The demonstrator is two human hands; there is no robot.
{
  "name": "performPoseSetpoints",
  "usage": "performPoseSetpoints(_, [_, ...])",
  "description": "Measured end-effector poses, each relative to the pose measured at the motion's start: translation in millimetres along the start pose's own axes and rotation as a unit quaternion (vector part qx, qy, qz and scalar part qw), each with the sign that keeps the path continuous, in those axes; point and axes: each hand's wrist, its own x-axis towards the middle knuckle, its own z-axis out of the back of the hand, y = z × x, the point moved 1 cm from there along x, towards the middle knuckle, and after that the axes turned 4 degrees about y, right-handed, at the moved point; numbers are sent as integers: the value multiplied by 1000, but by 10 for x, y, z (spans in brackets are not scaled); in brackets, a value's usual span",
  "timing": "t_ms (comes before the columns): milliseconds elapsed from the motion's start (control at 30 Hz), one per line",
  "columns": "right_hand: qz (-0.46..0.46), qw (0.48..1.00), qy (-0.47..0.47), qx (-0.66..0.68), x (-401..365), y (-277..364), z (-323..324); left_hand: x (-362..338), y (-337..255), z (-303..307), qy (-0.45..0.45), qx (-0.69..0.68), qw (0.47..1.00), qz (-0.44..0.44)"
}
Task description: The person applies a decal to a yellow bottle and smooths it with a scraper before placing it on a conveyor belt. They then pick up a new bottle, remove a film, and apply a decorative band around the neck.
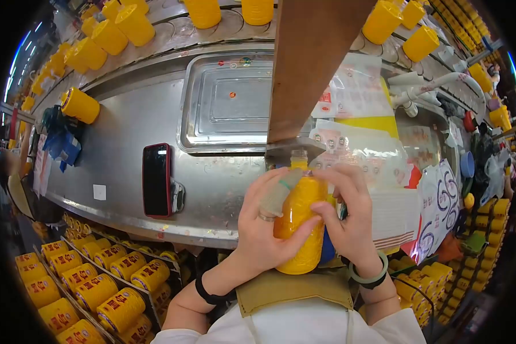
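Note:
A glossy yellow bottle [302, 198] stands nearly upright in front of my body, its clear narrow neck at the far end. My left hand [259, 223] wraps its left side, thumb across the front; a pale cover sits on one finger, and a ring shows below it. On the other side my right hand [351, 215] curls round the bottle, with the thumb on the front and the fingertips near the shoulder. Both hands touch the bottle. Something blue [328, 249] shows partly behind its lower right side.
A brown post [309, 69] rises beyond the bottle. Left of it lie a metal tray [226, 103] and a red-edged phone [156, 180]. Printed clear sheets [361, 152] spread to the right. Yellow containers [109, 37] line a conveyor; crated yellow bottles [120, 309] stand lower left.

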Motion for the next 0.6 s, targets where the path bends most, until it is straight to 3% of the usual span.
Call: performPoseSetpoints(600, [21, 1000, -17, 10, -20, -61, -72, 26, -54, -26, 5, 17, 1000, 17])
